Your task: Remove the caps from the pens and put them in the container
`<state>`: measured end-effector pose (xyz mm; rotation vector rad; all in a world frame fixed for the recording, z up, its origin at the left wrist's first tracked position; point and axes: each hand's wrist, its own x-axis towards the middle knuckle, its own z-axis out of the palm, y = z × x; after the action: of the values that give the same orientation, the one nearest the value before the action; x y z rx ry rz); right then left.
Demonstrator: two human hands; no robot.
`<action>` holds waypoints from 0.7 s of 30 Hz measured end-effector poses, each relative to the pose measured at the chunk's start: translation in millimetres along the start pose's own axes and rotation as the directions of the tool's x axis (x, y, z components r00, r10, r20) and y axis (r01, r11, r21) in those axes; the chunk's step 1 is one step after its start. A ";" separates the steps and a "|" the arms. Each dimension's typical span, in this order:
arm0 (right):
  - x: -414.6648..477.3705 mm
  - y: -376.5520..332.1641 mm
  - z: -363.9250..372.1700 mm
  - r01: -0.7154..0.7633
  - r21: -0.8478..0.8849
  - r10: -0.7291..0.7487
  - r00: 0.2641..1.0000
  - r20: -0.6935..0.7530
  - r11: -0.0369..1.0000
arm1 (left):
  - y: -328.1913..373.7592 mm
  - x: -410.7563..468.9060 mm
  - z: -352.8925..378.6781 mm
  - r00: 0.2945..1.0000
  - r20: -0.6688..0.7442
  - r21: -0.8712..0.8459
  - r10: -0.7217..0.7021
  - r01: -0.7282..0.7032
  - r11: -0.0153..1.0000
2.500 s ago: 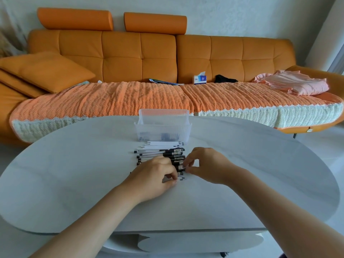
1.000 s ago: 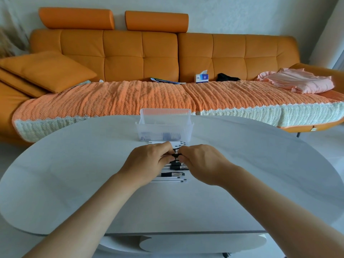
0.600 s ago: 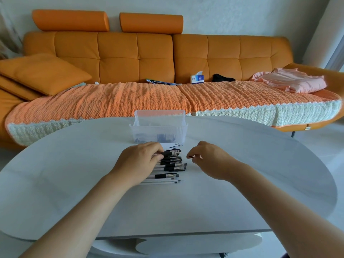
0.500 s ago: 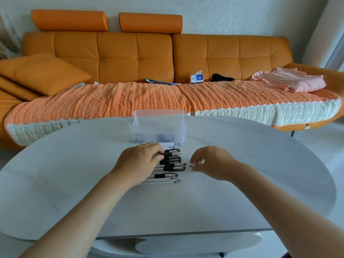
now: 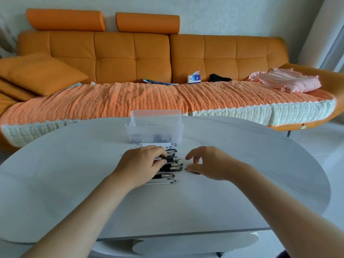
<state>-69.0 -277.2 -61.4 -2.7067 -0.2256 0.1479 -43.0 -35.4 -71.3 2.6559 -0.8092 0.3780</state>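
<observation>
Grey tabletop [image 5: 74, 183] spreads wide round the pens [image 5: 172, 165]; left hand [image 5: 141, 164] grips one, right hand [image 5: 210, 162] loosely spread beside them.

In view of the person: L forearm [image 5: 83, 211] & R forearm [image 5: 279, 198] w/ two hands, all above the pale grey oval tabletop [image 5: 55, 174]. The left hand [image 5: 141, 164] & right hand [image 5: 210, 162] are bare, as are both forearms from wrist back past the tabletop's near edge. Below that edge, by the R forearm, a small dark purplish patch [image 5: 283, 255]; cloth or not, can't tell.
</observation>
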 end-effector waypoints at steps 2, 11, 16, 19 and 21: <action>-1.4 -5.3 -1.3 0.070 -0.032 -0.071 0.996 -0.056 0.997 | 0.4 0.4 -0.7 1.000 -0.005 0.002 0.013 -0.013 1.000; 2.5 -30.7 7.7 0.211 -0.234 -0.240 0.965 -0.103 0.949 | 1.1 -1.5 -2.0 1.000 0.012 -0.040 0.015 -0.015 0.999; 5.8 -36.3 10.3 0.202 -0.259 -0.244 0.959 -0.143 0.945 | -2.1 -4.5 -4.5 1.000 -0.006 -0.031 0.025 -0.026 0.999; 7.9 -38.4 13.4 0.179 -0.269 -0.227 0.961 -0.160 0.946 | -3.6 -4.5 -5.8 1.000 0.010 -0.026 0.005 -0.005 1.000; 9.0 -39.3 15.0 0.175 -0.269 -0.227 0.958 -0.177 0.947 | -4.8 -3.9 -5.8 1.000 0.019 -0.031 -0.012 0.012 0.999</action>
<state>-67.6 -234.3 -59.2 -2.8987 -0.4871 -0.2371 -44.2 -27.5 -68.5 2.6386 -0.7979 0.3347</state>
